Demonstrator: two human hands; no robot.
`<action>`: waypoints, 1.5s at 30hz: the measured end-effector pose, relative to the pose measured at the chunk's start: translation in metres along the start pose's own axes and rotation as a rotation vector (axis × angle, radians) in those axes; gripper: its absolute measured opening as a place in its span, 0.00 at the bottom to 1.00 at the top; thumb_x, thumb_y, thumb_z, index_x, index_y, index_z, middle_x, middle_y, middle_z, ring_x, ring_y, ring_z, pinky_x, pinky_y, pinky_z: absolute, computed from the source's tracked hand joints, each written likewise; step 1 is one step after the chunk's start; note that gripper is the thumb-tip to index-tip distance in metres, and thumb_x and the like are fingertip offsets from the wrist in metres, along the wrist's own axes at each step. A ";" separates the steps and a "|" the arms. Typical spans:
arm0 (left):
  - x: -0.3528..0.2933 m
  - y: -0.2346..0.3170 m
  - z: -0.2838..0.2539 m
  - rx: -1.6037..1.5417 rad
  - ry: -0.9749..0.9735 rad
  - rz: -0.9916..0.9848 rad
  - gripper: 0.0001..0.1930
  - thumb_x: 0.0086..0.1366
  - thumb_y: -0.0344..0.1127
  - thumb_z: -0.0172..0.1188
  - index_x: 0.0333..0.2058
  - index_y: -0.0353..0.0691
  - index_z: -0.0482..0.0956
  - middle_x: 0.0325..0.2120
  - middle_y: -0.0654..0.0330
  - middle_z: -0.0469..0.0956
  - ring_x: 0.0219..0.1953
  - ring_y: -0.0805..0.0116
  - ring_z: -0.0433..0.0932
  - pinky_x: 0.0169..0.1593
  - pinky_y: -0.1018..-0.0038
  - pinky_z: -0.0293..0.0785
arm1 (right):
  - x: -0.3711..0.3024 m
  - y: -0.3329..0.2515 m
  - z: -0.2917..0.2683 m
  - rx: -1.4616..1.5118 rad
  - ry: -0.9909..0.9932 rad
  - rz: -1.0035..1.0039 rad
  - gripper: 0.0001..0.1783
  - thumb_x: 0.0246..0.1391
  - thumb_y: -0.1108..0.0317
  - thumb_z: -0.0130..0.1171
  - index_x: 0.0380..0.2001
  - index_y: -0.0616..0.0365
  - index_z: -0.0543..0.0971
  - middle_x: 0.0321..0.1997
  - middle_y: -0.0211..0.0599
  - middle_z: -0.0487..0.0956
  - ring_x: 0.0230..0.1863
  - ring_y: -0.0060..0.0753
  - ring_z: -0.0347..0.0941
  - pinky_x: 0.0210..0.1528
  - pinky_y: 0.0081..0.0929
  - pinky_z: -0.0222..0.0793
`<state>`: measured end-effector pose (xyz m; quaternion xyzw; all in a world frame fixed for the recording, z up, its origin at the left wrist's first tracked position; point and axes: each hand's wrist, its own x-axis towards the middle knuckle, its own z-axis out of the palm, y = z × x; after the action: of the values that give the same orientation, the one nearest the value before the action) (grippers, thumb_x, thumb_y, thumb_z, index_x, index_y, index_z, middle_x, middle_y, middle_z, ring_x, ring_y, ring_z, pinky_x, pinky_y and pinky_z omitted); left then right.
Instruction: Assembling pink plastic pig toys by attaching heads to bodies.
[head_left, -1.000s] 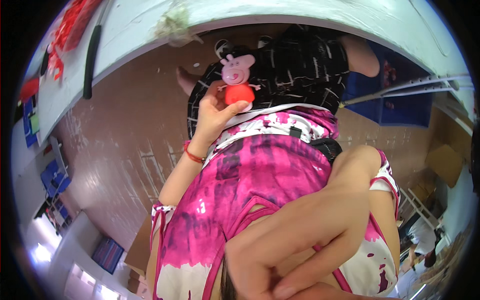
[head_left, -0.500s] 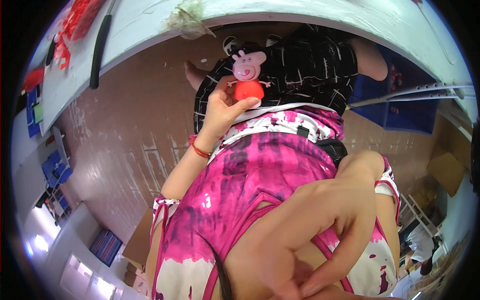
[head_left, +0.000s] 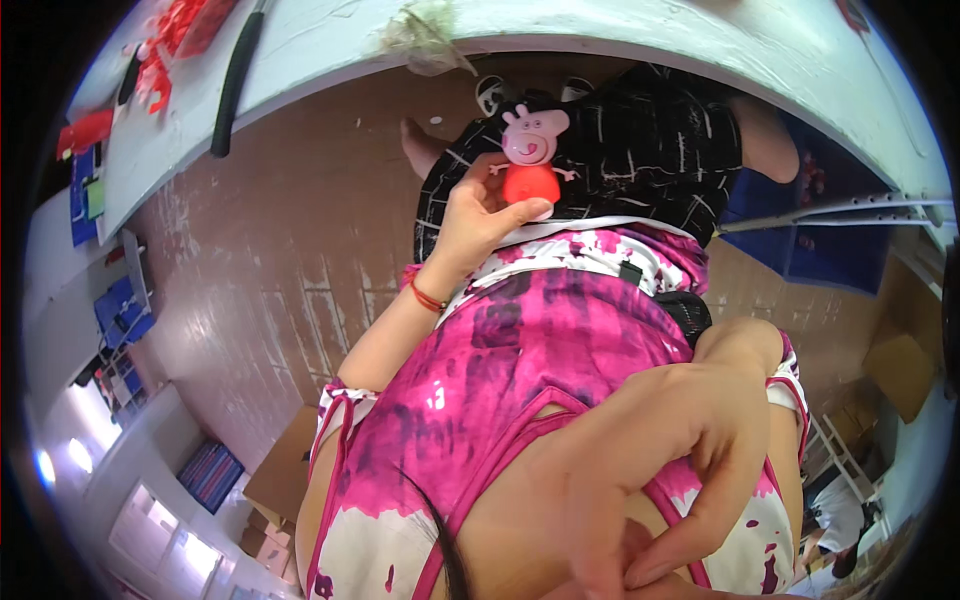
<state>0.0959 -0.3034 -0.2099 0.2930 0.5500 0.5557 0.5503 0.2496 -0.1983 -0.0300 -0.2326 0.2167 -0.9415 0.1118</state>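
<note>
A pink pig-shaped toy figure (head_left: 532, 150) with a red body is held upright over my lap, below the table edge. My left hand (head_left: 475, 215) is closed on its lower body, with the thumb across the bottom and the other fingers behind it. A red cord bracelet circles that wrist. Close to the camera at lower right, my right hand (head_left: 670, 440) is bent up toward my upper body. Its thumb and fingers are pressed together near the lower edge; what they hold, if anything, is hidden.
A white table (head_left: 600, 22) curves across the top, with a crumpled clear plastic bag (head_left: 425, 38), a black-handled tool (head_left: 238, 90) and red plastic scraps (head_left: 165, 65). Under it at right stand a blue crate (head_left: 835, 260) and metal legs (head_left: 830, 215). A cardboard box (head_left: 285, 465) is at left.
The whole view has shifted slightly, so the table, toy and lap sit farther right and a little lower. Both hands keep nearly the same pose, the left one still holding the toy figure.
</note>
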 end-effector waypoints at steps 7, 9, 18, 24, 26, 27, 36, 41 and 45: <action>-0.003 -0.001 -0.003 -0.028 0.026 0.007 0.26 0.53 0.26 0.67 0.49 0.31 0.66 0.43 0.54 0.74 0.44 0.67 0.77 0.48 0.74 0.75 | 0.012 0.017 0.018 0.144 0.051 -0.223 0.16 0.53 0.75 0.51 0.45 0.71 0.73 0.47 0.47 0.74 0.50 0.38 0.70 0.52 0.30 0.64; -0.001 0.001 0.000 -0.028 0.028 -0.015 0.26 0.53 0.25 0.67 0.49 0.31 0.66 0.43 0.53 0.74 0.44 0.67 0.77 0.48 0.73 0.75 | 0.012 0.039 0.032 0.235 0.122 -0.349 0.18 0.52 0.74 0.51 0.47 0.71 0.72 0.49 0.47 0.73 0.52 0.39 0.70 0.55 0.31 0.63; 0.001 0.004 0.000 -0.021 0.006 -0.007 0.27 0.53 0.26 0.68 0.49 0.31 0.65 0.43 0.53 0.74 0.44 0.68 0.77 0.48 0.74 0.75 | -0.033 0.024 -0.035 -0.390 0.515 -0.653 0.11 0.53 0.74 0.57 0.40 0.66 0.77 0.33 0.43 0.75 0.32 0.31 0.73 0.36 0.20 0.70; -0.007 -0.002 0.007 -0.134 0.077 0.108 0.27 0.52 0.24 0.68 0.49 0.30 0.64 0.44 0.53 0.73 0.46 0.68 0.76 0.49 0.73 0.75 | -0.048 0.057 -0.124 -0.725 1.298 -0.280 0.31 0.56 0.63 0.59 0.57 0.66 0.61 0.55 0.45 0.69 0.56 0.32 0.66 0.60 0.29 0.60; -0.007 -0.002 0.011 -0.111 0.066 0.121 0.27 0.52 0.24 0.68 0.49 0.30 0.64 0.44 0.53 0.73 0.46 0.69 0.76 0.49 0.74 0.75 | -0.039 0.063 -0.132 -0.655 1.264 -0.277 0.29 0.57 0.62 0.59 0.56 0.66 0.62 0.53 0.44 0.70 0.55 0.30 0.67 0.59 0.28 0.61; -0.006 -0.002 0.012 -0.085 0.069 0.138 0.27 0.53 0.23 0.68 0.49 0.30 0.64 0.44 0.53 0.73 0.46 0.69 0.76 0.49 0.74 0.75 | -0.039 0.067 -0.141 -0.671 1.228 -0.273 0.28 0.57 0.62 0.59 0.54 0.66 0.63 0.51 0.43 0.71 0.53 0.29 0.68 0.58 0.27 0.62; -0.005 -0.010 0.006 0.187 0.040 0.139 0.25 0.53 0.24 0.68 0.48 0.30 0.66 0.42 0.55 0.74 0.44 0.71 0.76 0.48 0.76 0.74 | -0.035 0.074 -0.147 -0.918 1.357 -0.166 0.27 0.52 0.58 0.63 0.48 0.64 0.68 0.45 0.39 0.75 0.45 0.26 0.71 0.49 0.23 0.67; -0.004 -0.003 0.011 -0.055 0.054 0.144 0.25 0.52 0.25 0.69 0.47 0.31 0.67 0.41 0.55 0.74 0.43 0.71 0.76 0.47 0.76 0.75 | -0.044 0.065 -0.148 -0.494 1.203 -0.292 0.27 0.52 0.60 0.62 0.51 0.63 0.70 0.46 0.38 0.75 0.47 0.25 0.71 0.52 0.23 0.66; -0.007 -0.006 0.011 0.086 0.030 0.138 0.24 0.52 0.27 0.69 0.46 0.31 0.68 0.39 0.56 0.75 0.43 0.73 0.76 0.47 0.77 0.75 | -0.041 0.068 -0.144 -0.834 1.307 -0.095 0.26 0.49 0.65 0.65 0.48 0.65 0.69 0.45 0.37 0.75 0.45 0.25 0.72 0.48 0.23 0.68</action>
<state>0.1095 -0.3076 -0.2115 0.3451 0.5601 0.5726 0.4892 0.2228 -0.1940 -0.1925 0.3380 0.5649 -0.7318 -0.1762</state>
